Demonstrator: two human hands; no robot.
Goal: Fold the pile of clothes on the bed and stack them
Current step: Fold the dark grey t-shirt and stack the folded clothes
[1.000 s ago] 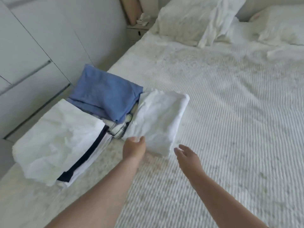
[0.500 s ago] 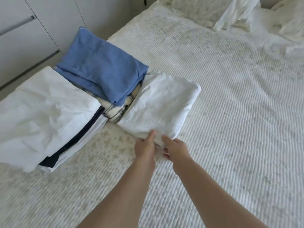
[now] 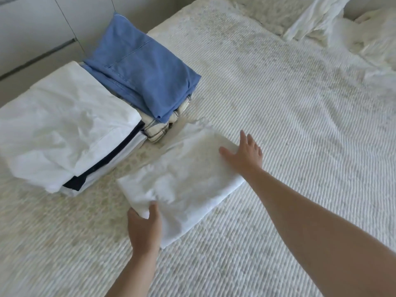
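Observation:
A folded white cloth (image 3: 184, 181) lies flat on the bed (image 3: 300, 125) in front of me. My left hand (image 3: 144, 227) grips its near left corner, thumb on top. On its far right edge my right hand (image 3: 244, 154) rests flat with straight fingers. Behind it to the left stand two stacks. One is topped by a folded blue garment (image 3: 141, 71) over checked cloth (image 3: 162, 129). The other is topped by a folded white garment (image 3: 62, 125) with a dark piece (image 3: 102, 166) beneath.
White pillows (image 3: 321, 20) and rumpled bedding lie at the head of the bed, far right. Grey wardrobe doors (image 3: 42, 28) stand beyond the bed's left edge. The ribbed bedspread stretches wide to the right.
The white cloth has come away from the blue stack toward me and lies flat. My hands have spread apart: left at the near corner, right on the far edge.

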